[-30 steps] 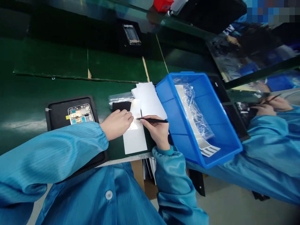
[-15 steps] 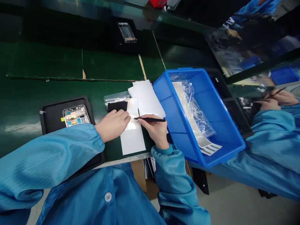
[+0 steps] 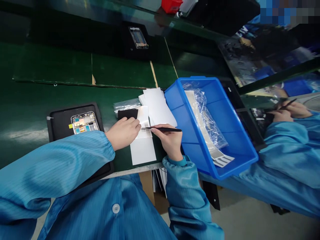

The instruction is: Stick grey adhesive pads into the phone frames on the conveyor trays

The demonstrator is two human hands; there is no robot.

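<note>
My right hand (image 3: 170,141) grips black tweezers (image 3: 168,129) like a pen. Their tips reach the glossy white sheet (image 3: 144,134) close to my left fingertips, where small pale shapes show. My left hand (image 3: 126,132) lies palm down with curled fingers together, pressing on the sheet beside a black rectangular piece (image 3: 128,113); its thumb is hidden. Below that sheet, white paper (image 3: 143,152) extends toward the table edge. Left of my hands, an opened phone (image 3: 84,121) with bare circuitry sits in a black tray (image 3: 59,128), partly covered by my left sleeve.
A blue bin (image 3: 193,146) holding clear plastic (image 3: 212,123) and pale strips stands to the right. White papers (image 3: 158,106) and a clear bag (image 3: 127,104) lie behind my hands. Another phone frame (image 3: 138,38) rests farther back. A co-worker's hands (image 3: 296,110) work at far right.
The view has shifted a little. My right hand and the tweezers have drawn slightly to the right; small shapes show more plainly by the tips. My left hand stays on the sheet.
</note>
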